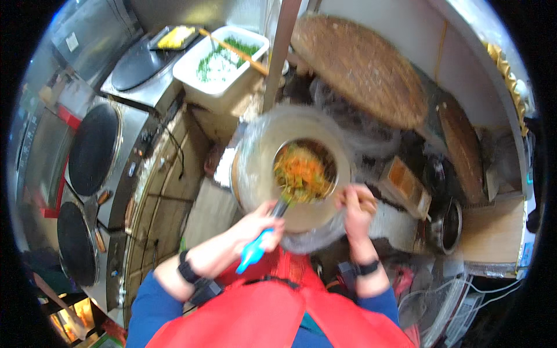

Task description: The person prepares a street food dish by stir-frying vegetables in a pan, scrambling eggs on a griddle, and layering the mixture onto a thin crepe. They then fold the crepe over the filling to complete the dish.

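A metal bowl (336,182) of shredded vegetables (303,170), orange and green, sits on a round pale surface (261,182) with clear plastic around its edge. My left hand (263,226) grips a utensil (256,251) by its blue handle. The dark shaft of this utensil runs into the near side of the vegetables, which hide its tip. My right hand (357,209) is blurred, with curled fingers, just right of the bowl's near rim. Whether it touches or holds the rim cannot be made out.
Round black griddles (93,150) line the left counter. Behind them stands a white tub (182,71) of chopped greens, a wooden stick (239,52) across it. A large woven round board (361,69) leans at back right. An oblong container (404,187) stands right of my hand.
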### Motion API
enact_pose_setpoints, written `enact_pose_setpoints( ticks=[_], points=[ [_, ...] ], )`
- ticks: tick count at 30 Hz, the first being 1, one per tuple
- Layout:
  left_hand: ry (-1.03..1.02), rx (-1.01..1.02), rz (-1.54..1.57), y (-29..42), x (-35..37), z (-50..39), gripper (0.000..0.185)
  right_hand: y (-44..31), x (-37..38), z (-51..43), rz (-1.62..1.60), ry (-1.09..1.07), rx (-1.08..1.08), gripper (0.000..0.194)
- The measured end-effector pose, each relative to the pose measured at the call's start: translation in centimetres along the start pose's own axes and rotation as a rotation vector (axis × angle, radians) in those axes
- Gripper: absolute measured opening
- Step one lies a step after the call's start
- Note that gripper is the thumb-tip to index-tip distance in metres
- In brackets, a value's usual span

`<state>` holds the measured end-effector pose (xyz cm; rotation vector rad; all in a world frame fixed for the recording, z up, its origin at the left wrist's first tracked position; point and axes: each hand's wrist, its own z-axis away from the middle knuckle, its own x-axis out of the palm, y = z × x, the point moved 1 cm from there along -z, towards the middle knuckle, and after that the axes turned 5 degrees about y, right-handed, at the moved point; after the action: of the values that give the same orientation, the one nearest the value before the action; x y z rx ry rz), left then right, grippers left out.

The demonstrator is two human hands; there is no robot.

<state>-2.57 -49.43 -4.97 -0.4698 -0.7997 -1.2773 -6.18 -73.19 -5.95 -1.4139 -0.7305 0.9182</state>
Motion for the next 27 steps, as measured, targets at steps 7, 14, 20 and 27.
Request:
enact_pose_setpoints(
  ticks=[7,14,20,27],
  points=[
    [0.024,-0.017,-0.105,-0.4,-1.8,-0.4,0.06,-1.2,-0.1,-0.1,-0.093,-0.002,-0.015,0.009],
    [-0.017,-0.035,-0.05,0.2,-2.8,0.5,0.063,-1.7,0.0,-0.6,-0.05,-0.022,0.009,0.013],
    [-0.067,-0.059,-0.064,0.8,-2.8,0.4,0.062,-2.5,-0.5,-1.3,0.042,-0.134,-0.031,0.009],
    [-0.021,-0.063,-0.083,0.6,-3.6,0.5,0.062,-2.8,-0.6,-1.3,0.014,0.011,-0.073,0.009]
  ],
)
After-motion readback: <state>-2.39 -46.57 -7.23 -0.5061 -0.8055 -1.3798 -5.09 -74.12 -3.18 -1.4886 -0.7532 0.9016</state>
